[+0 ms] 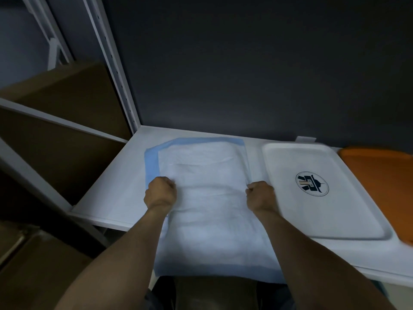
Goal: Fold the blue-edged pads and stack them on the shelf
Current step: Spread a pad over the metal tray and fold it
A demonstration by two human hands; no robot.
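White shelf [107, 193] against dark wall. Cardboard box [67, 92] far left. Left hand [160, 193] grips left edge of blue-edged pad [210, 198]. Pad lies on shelf, near end overhanging front. Right hand [260, 194] grips right edge. White tray [290, 211] just beside, orange tray [380, 171] far right.

- White tray [335, 215]: a round dark-blue emblem [312, 184] is printed near its middle, with white shapes and a small orange mark inside.
- Any lettering in the emblem is too small to read.
- No other words or numbers are legible.
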